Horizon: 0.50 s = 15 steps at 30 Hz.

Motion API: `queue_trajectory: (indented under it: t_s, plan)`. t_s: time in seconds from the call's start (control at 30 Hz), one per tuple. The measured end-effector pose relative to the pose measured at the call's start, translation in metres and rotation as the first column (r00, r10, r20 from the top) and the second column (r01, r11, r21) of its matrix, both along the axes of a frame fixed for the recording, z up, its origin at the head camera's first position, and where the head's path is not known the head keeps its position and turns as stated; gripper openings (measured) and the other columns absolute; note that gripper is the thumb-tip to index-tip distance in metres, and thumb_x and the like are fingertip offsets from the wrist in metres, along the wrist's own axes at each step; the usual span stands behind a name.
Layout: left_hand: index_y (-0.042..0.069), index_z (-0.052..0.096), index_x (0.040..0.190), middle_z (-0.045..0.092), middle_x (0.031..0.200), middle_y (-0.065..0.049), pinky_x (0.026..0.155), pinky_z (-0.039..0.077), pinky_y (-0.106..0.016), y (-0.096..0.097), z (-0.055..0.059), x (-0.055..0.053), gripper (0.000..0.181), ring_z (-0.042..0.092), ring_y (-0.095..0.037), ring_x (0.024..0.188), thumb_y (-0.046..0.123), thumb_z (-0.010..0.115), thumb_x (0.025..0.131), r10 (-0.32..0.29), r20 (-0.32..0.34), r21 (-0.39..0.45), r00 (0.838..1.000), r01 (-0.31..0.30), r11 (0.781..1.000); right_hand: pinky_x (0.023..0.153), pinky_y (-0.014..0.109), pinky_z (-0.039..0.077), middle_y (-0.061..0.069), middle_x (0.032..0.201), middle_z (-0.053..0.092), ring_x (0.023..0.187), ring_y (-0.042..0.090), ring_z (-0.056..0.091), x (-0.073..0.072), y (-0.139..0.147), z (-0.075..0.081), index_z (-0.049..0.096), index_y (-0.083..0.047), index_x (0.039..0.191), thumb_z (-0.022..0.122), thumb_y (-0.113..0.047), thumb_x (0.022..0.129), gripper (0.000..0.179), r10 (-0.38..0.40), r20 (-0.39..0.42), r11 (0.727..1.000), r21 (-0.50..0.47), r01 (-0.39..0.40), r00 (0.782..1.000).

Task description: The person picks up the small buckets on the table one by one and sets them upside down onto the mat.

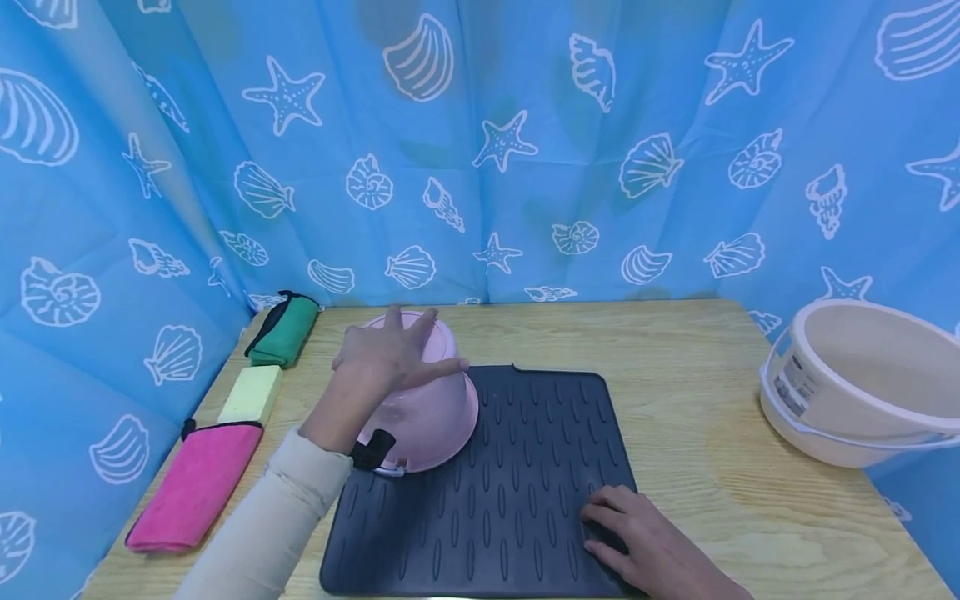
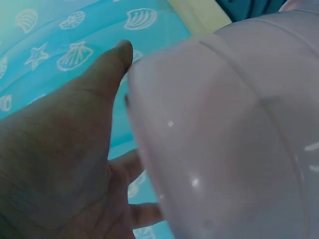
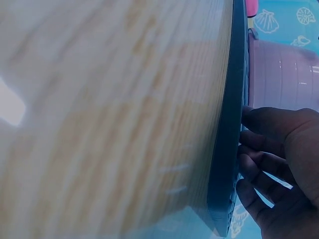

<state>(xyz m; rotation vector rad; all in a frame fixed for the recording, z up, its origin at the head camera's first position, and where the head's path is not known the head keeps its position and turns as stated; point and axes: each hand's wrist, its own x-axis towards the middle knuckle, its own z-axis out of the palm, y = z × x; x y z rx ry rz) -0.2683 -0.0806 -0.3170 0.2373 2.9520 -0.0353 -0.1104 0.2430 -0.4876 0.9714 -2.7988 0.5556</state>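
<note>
A pink bucket (image 1: 427, 421) stands upside down on the left part of a dark ridged mat (image 1: 525, 492). My left hand (image 1: 386, 350) is over its upturned bottom with the fingers spread wide. In the left wrist view, the thumb and fingertips lie along the bottom edge of the bucket (image 2: 224, 129). My right hand (image 1: 637, 537) rests at the mat's near right corner, fingers loosely bent and holding nothing. The right wrist view shows its fingertips at the mat's surface, with the bucket (image 3: 281, 74) beyond.
Down the left side of the wooden table (image 1: 682, 358) lie a green cloth item (image 1: 288, 333), a pale yellow sponge (image 1: 252, 393) and a pink cloth item (image 1: 197, 487). A cream bucket (image 1: 832, 392) with a handle stands at the right edge. Blue shell-print curtain (image 1: 517, 200) surrounds the table.
</note>
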Motion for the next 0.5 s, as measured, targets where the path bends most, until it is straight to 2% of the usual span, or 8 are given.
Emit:
queue_trajectory:
  t_s: [0.1, 0.17, 0.2, 0.27, 0.33, 0.37, 0.43, 0.5]
  plan:
    - [0.037, 0.023, 0.159, 0.023, 0.162, -0.017, 0.089, 0.038, -0.078, -0.003, 0.003, 0.004, 0.098, 0.038, -0.061, 0.13, 0.09, 0.04, 0.078, -0.052, -0.066, -0.009, 0.996, 0.052, 0.999, 0.077, 0.032, 0.052, -0.011, 0.106, 0.057, 0.094, 0.007, 0.054, 0.0, 0.001, -0.001, 0.074, -0.016, 0.107, 0.079, -0.027, 0.088, 0.023, 0.017, -0.03, 1.0, -0.013, -0.017, 0.999]
    - [0.035, 0.028, 0.158, 0.03, 0.16, -0.014, 0.096, 0.029, -0.08, -0.004, 0.005, 0.007, 0.095, 0.033, -0.057, 0.135, 0.087, 0.044, 0.081, -0.099, -0.138, -0.002, 0.985, 0.1, 0.995, 0.076, 0.032, 0.052, -0.011, 0.106, 0.057, 0.093, 0.008, 0.055, 0.0, 0.001, -0.002, 0.074, -0.016, 0.106, 0.079, -0.027, 0.087, 0.023, 0.023, -0.048, 1.0, -0.02, -0.024, 0.999]
    - [0.034, 0.032, 0.158, 0.034, 0.159, -0.012, 0.097, 0.028, -0.079, -0.005, 0.005, 0.009, 0.093, 0.034, -0.054, 0.136, 0.085, 0.046, 0.081, -0.126, -0.182, 0.005, 0.975, 0.129, 0.992, 0.076, 0.032, 0.052, -0.011, 0.106, 0.057, 0.093, 0.008, 0.055, 0.0, 0.001, -0.002, 0.074, -0.016, 0.106, 0.08, -0.027, 0.087, 0.023, 0.025, -0.052, 0.999, -0.021, -0.026, 0.998]
    - [0.033, 0.04, 0.154, 0.045, 0.153, -0.007, 0.098, 0.031, -0.075, -0.006, 0.005, 0.014, 0.085, 0.042, -0.046, 0.133, 0.079, 0.05, 0.084, -0.184, -0.287, 0.034, 0.94, 0.202, 0.979, 0.076, 0.032, 0.052, -0.011, 0.106, 0.057, 0.094, 0.008, 0.055, -0.001, 0.001, -0.003, 0.074, -0.016, 0.105, 0.08, -0.027, 0.087, 0.022, 0.025, -0.052, 0.999, -0.019, -0.026, 0.998]
    - [0.03, 0.049, 0.149, 0.053, 0.146, -0.003, 0.098, 0.035, -0.071, -0.007, 0.003, 0.021, 0.073, 0.048, -0.04, 0.129, 0.069, 0.055, 0.087, -0.238, -0.395, 0.08, 0.888, 0.291, 0.953, 0.076, 0.032, 0.052, -0.011, 0.106, 0.057, 0.094, 0.008, 0.055, -0.001, 0.001, -0.002, 0.074, -0.016, 0.105, 0.079, -0.027, 0.087, 0.022, 0.019, -0.041, 1.0, -0.014, -0.019, 0.999]
    - [0.028, 0.054, 0.146, 0.056, 0.142, -0.002, 0.098, 0.038, -0.068, -0.008, 0.002, 0.025, 0.067, 0.05, -0.037, 0.127, 0.063, 0.057, 0.089, -0.259, -0.441, 0.111, 0.859, 0.338, 0.934, 0.076, 0.032, 0.052, -0.011, 0.106, 0.057, 0.094, 0.008, 0.055, -0.001, 0.001, -0.002, 0.074, -0.016, 0.106, 0.079, -0.027, 0.088, 0.022, 0.015, -0.035, 1.0, -0.012, -0.016, 0.999]
    - [0.025, 0.061, 0.139, 0.06, 0.138, -0.001, 0.097, 0.042, -0.061, -0.008, -0.002, 0.033, 0.057, 0.054, -0.033, 0.125, 0.054, 0.06, 0.09, -0.286, -0.511, 0.191, 0.811, 0.431, 0.882, 0.077, 0.033, 0.052, -0.011, 0.106, 0.057, 0.094, 0.007, 0.054, 0.0, 0.001, -0.002, 0.074, -0.016, 0.106, 0.078, -0.028, 0.088, 0.022, 0.006, -0.021, 1.0, -0.003, -0.006, 1.0]
    - [0.023, 0.066, 0.133, 0.063, 0.133, 0.0, 0.095, 0.045, -0.056, -0.006, -0.007, 0.042, 0.05, 0.056, -0.029, 0.122, 0.047, 0.063, 0.09, -0.301, -0.554, 0.261, 0.776, 0.505, 0.823, 0.078, 0.033, 0.052, -0.012, 0.107, 0.057, 0.094, 0.007, 0.054, 0.0, 0.0, -0.001, 0.074, -0.016, 0.106, 0.078, -0.029, 0.089, 0.022, 0.0, -0.013, 1.0, 0.0, 0.0, 1.0]
